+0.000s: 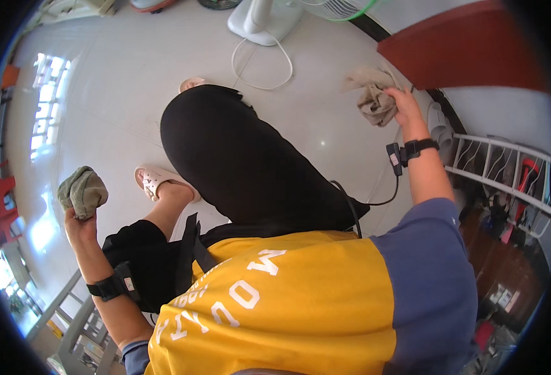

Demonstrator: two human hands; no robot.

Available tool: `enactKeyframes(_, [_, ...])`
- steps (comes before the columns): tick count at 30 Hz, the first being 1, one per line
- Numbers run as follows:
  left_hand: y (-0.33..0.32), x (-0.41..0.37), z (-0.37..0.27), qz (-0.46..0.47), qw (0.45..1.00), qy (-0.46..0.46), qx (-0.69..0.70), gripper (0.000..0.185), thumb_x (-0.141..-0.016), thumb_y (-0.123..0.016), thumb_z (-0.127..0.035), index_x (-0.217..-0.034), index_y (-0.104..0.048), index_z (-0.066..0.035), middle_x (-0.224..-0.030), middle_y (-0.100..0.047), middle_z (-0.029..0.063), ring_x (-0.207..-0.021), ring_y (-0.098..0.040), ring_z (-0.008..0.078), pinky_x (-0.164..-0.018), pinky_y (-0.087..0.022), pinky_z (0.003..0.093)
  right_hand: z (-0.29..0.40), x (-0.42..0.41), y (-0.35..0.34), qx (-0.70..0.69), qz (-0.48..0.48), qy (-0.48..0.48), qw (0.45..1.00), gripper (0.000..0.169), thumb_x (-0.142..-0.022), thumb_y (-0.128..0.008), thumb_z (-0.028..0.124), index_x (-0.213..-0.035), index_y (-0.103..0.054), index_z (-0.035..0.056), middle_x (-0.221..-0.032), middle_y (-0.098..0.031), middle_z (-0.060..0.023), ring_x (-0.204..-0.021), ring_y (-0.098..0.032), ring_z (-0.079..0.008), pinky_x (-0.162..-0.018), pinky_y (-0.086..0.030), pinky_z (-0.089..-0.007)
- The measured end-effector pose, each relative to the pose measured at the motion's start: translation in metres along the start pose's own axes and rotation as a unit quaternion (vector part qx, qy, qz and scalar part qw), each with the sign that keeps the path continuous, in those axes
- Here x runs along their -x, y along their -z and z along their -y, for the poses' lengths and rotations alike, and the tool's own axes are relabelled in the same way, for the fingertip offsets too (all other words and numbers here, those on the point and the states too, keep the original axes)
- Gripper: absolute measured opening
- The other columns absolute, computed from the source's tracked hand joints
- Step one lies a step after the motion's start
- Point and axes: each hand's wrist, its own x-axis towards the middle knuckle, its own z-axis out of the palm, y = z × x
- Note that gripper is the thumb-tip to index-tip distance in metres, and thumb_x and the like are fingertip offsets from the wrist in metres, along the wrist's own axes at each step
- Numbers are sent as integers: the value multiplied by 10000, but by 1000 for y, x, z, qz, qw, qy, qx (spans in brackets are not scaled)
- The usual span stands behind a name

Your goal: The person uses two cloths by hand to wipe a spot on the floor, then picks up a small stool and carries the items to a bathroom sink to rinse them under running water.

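My left hand (81,229) is raised at the left of the view, its fingers closed on a bunched grey-green cloth (82,192). At the upper right, my right hand (405,107) grips a crumpled beige-brown cloth (377,101), whose loose upper part looks blurred. The two cloths are far apart, one on each side of my legs. Each wrist bears a black strap with a small device; a cable hangs from the right device (394,158).
A white fan base (264,23) with a looped cord stands on the glossy tiled floor ahead. A dark red panel (463,49) juts in at upper right, above a white wire rack (500,164). Red plastic chairs (1,201) stand far left, a grey railing-like frame (64,323) lower left.
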Motion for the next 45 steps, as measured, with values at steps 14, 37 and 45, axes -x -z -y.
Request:
enactKeyframes(14, [-78, 3, 34, 4, 997, 2, -71, 352, -878, -312, -133, -1188, -420, -6, -1181, -480, 172, -1069, -496, 312, -860, -470, 451, -260, 4, 139, -176, -249, -178, 935, 583, -791, -576, 257, -1260, -366, -18, -1235, -443, -134, -1114, -442, -269, -914, -379, -369])
enactKeyframes(37, [-115, 32, 67, 58, 993, 70, -73, 438, -775, -376, -21, -1212, -379, 10, -1185, -472, 147, -1063, -494, 289, -891, -429, 414, -176, -87, -372, 465, 274, 171, 824, 469, -731, -519, 73, -1172, -505, 233, -1341, -260, -88, -1160, -317, -371, -963, -347, -411])
enactKeyframes(45, [-110, 29, 65, 49, 996, 70, -37, 422, -795, -375, -38, -1214, -376, 17, -1196, -467, 156, -1082, -479, 295, -919, -406, 418, -116, -82, -410, 108, 452, 15, 885, 469, -682, -549, 66, -1149, -537, 92, -988, -585, -90, -878, -558, -193, -798, -439, -320])
